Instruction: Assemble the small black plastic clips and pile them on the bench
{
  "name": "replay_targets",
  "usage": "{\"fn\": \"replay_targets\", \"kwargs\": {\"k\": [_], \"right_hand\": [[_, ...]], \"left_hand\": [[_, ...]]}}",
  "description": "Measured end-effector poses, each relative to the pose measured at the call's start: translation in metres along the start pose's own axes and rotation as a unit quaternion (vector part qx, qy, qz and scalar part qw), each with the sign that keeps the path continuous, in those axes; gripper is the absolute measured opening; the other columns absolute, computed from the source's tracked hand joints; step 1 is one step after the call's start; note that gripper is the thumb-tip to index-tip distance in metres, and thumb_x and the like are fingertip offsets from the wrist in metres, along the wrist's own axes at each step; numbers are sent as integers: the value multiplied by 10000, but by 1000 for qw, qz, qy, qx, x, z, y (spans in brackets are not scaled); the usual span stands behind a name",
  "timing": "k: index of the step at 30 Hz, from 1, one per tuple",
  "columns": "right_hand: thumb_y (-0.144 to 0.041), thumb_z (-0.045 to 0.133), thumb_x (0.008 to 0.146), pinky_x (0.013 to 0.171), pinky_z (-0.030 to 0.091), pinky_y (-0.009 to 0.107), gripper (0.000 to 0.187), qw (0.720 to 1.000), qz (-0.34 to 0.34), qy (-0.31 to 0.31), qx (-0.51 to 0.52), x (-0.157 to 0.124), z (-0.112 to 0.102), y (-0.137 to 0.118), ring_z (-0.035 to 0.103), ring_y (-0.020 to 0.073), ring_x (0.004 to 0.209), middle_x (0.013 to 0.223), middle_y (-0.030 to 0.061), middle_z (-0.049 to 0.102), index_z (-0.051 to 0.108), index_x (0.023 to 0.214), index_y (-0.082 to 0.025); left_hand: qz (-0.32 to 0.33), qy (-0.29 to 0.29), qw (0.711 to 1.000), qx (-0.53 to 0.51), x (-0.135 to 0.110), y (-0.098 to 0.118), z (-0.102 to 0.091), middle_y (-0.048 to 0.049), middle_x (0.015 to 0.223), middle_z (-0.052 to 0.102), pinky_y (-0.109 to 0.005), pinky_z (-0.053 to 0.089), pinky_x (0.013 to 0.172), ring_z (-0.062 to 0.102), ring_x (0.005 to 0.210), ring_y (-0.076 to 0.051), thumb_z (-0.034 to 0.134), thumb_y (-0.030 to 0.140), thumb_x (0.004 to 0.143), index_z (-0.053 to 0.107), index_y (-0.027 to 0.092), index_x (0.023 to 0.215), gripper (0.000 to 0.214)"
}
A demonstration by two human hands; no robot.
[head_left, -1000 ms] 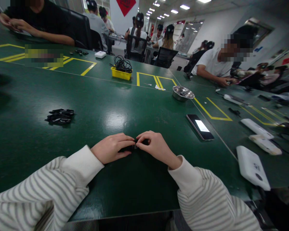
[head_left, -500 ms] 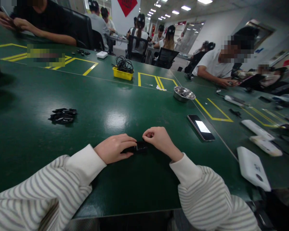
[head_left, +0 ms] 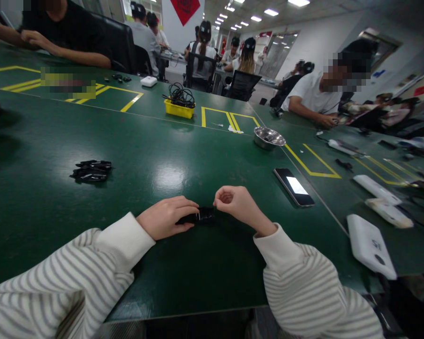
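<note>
A small, shiny black plastic packet (head_left: 207, 214) lies on the green table in front of me. My left hand (head_left: 167, 216) is closed over its left end, fingers on top and thumb at the near side, so that part is hidden. At the packet's upper right corner is my right hand (head_left: 233, 201), thumb and forefinger pinched together. Whether the pinch has the packet's edge or something tiny in it, I cannot make out. To the left, a small pile of similar shiny black packets (head_left: 92, 171) rests on the table.
A phone (head_left: 294, 187) with a lit screen lies to the right, near a metal bowl (head_left: 268, 143). A yellow tray (head_left: 179, 109) of black cables stands further back. White devices (head_left: 371, 245) line the right side. Other people (head_left: 313, 96) sit around the table.
My right hand has shifted slightly right along the packet's upper edge to its corner, still pinched. My left hand stays on the packet.
</note>
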State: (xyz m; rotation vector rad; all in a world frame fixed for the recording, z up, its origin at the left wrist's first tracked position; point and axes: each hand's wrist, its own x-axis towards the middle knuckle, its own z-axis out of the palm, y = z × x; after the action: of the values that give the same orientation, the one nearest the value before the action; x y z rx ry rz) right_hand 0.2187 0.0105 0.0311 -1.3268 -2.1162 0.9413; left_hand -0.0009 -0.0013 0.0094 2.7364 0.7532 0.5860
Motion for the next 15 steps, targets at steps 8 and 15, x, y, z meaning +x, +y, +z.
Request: {"fn": "replay_targets", "kwargs": {"k": [8, 15], "right_hand": [[-193, 540, 731, 747, 450, 267, 82, 992, -107, -28, -60, -5, 13, -10, 523, 144, 950, 1004, 36, 610, 613, 699, -174], [-170, 549, 720, 813, 412, 300, 73, 990, -109, -13, -92, -6, 17, -13, 524, 147, 936, 975, 32, 619, 613, 688, -181]], "left_hand": [[0, 7, 1000, 24, -1, -3, 1, -76, 1018, 583, -283, 450, 784, 540, 898, -167, 499, 211, 781, 544, 140, 1008, 242], [6, 3, 999, 36, -1, -2, 0, -78, 1026, 580, -290, 451, 789, 538, 906, -173, 488, 220, 789, 545, 144, 1007, 238]]}}
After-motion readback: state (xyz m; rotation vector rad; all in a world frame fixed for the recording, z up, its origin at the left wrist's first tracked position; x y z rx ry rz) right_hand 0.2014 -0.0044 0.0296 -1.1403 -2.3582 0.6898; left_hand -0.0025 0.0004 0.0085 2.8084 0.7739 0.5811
